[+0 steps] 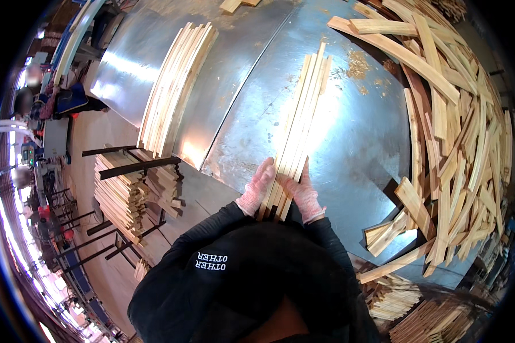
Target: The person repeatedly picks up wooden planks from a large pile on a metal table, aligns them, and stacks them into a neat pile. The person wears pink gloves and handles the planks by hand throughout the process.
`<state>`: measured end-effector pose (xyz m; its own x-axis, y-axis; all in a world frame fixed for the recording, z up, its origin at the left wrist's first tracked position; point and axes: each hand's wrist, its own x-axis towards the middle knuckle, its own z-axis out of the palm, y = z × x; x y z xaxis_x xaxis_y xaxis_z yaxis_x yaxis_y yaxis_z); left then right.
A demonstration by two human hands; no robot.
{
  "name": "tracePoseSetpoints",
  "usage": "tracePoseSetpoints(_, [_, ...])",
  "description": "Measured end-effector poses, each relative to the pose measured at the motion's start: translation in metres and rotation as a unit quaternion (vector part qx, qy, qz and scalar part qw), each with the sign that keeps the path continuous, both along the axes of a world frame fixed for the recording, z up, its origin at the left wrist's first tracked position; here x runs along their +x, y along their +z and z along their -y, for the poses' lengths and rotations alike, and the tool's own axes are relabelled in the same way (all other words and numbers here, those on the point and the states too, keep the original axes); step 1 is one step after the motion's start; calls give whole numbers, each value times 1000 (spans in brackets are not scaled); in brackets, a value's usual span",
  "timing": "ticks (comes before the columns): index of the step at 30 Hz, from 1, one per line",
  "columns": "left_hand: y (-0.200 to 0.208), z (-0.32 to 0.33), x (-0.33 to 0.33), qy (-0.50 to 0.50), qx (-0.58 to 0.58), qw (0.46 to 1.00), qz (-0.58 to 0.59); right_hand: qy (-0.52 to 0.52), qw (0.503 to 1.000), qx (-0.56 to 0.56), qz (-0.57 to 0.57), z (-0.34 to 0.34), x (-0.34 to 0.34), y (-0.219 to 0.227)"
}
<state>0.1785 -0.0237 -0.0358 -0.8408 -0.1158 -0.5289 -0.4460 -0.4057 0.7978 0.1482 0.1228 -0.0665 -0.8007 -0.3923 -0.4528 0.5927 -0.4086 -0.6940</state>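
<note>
A narrow bundle of long pale wooden strips (301,123) lies lengthwise in front of me on a shiny metal table (240,134). Its far ends are uneven, and the near ends reach almost to my body. My left hand (258,188), in a pinkish-white glove, presses along the left side of the bundle near its close end. On the opposite side my right hand (303,191), gloved alike, grips the strips with its thumb across them. The strips sit between the two hands; some fingers are hidden beneath or behind the wood.
To the left, a neat row of strips (174,91) rests on the table's edge. Below it, stacked strips (120,194) sit on a dark metal rack (133,167). A tangled heap of loose boards (440,114) fills the right side. Sawdust (357,66) is scattered at the far right.
</note>
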Motion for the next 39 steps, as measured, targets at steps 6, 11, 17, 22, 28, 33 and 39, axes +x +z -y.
tracePoseSetpoints(6, [21,54,-29,-60,72,995,-40,22,990,-34,135,54,-42,40])
tracePoseSetpoints(11, [0,139,-46,52,66,996,18,144,966,202,-75,135,-74,21])
tracePoseSetpoints(17, [29,250,-49,-42,-451,879,148,228,943,230,-74,250,-92,34])
tracePoseSetpoints(22, [49,426,-48,163,-750,640,43,452,738,478,-148,332,-98,55])
tracePoseSetpoints(28, [28,499,-83,-320,-674,609,271,495,723,466,-121,371,-104,59])
tracePoseSetpoints(33, [-42,612,-62,-307,-629,704,121,492,684,363,-398,357,-108,21])
tracePoseSetpoints(39, [49,510,-103,14,-713,699,50,72,432,761,-479,74,-152,35])
